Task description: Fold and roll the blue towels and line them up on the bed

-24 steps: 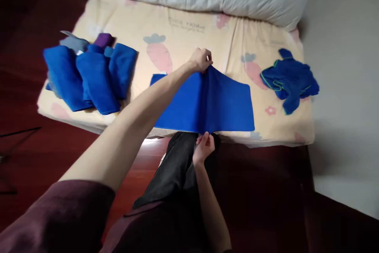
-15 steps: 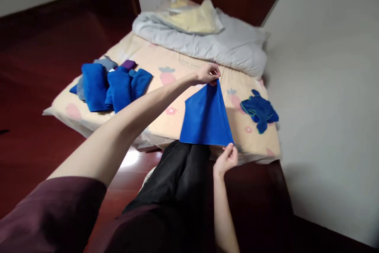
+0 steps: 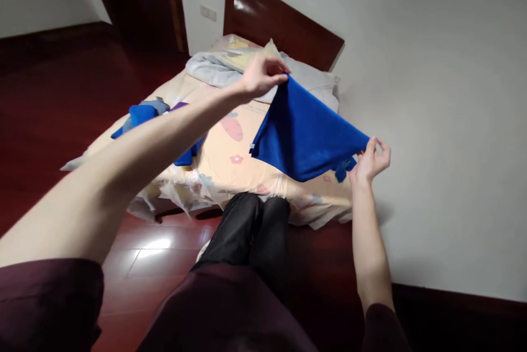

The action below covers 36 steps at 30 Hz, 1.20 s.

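A blue cloth [image 3: 307, 135] hangs folded in the air above the foot of the bed [image 3: 230, 168]. My left hand [image 3: 260, 74] pinches its upper corner, raised high over the mattress. My right hand [image 3: 369, 161] pinches the opposite corner, lower and out to the right near the wall. The cloth stretches between the two hands, and a loose fold with a small tag droops at its left. It hides most of a crumpled blue garment [image 3: 342, 168] lying on the bed's right side.
A pile of folded blue cloths [image 3: 142, 116] lies on the bed's left side, partly behind my left arm. A grey quilt and pillows [image 3: 214, 66] sit by the dark headboard [image 3: 284, 25]. My black-trousered legs [image 3: 251, 228] stand on the red wooden floor.
The cloth has been lifted off the bed. My left hand rose with one corner, and my right hand swung out to the right and up with the other. The view tilted upward.
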### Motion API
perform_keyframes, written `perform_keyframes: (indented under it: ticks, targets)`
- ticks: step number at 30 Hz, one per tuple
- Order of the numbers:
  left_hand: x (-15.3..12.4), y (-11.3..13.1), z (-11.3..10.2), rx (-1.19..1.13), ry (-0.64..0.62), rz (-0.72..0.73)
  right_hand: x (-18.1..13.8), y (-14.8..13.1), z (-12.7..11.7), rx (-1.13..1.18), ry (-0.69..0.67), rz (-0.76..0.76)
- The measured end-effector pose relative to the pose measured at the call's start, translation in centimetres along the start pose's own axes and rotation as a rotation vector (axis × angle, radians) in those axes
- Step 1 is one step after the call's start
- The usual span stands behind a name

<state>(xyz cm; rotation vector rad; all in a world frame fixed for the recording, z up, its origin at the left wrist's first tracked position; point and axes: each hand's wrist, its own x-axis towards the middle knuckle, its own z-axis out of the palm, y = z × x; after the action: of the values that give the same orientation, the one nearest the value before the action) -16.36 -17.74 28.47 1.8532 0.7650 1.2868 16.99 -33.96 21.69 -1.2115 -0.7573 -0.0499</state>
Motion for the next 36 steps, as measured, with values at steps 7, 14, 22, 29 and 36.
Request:
perform_keyframes:
  ticks: [7, 14, 22, 29, 36]
  targets:
    - [-3.1, 0.6, -3.9, 0.062, 0.066, -0.074, 1.1, -1.8, 1.1, 0.123, -0.253, 0.100]
    - [-5.6, 0.0, -7.2, 0.023, 0.050, -0.245, -1.5, -1.9, 1.3, 0.231, -0.375, 0.190]
    - [-8.2, -0.9, -8.7, 0.112, -0.058, -0.256, -3.6, -1.3, 0.1, 0.236, -0.361, 0.313]
    - [-10.2, -2.2, -8.8, 0.208, -0.113, -0.173, -5.5, -2.3, -2.5, 0.105, -0.431, 0.324]
    - [-11.2, -3.2, -9.3, 0.143, -0.163, -0.183, -5.6, -1.8, -3.4, 0.040, -0.583, 0.252]
